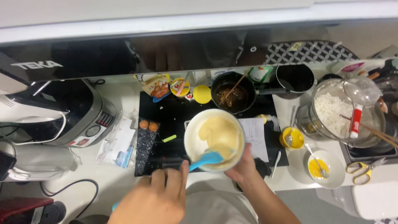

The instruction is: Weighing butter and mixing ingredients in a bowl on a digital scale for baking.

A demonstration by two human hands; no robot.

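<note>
Holding a round white bowl [214,139] of pale yellow batter just above the black glass cooktop [166,120], near the middle of the scene, with the right hand [244,168] cupping the near right rim, fingers curled under and around it, seemingly to keep it from turning. Gripping a blue silicone spatula [206,159] in the left hand [155,199], fingers closed around the handle with the thumb pressing along it, the blade lying inside the bowl at its near edge, dipping into the batter. Standing just beyond the bowl, a small black saucepan [233,96] with dark contents and a wooden stick leaning in it. Lying to the left, two brown eggs [149,125] in a dark tray at the cooktop edge, with a grey kitchen appliance [78,114] further left. Sitting to the right, a small white dish of yellow yolk with a spoon [320,166], a large glass bowl of white flour [344,112] further off, and yellow-handled scissors [364,170] at the right edge.
</note>
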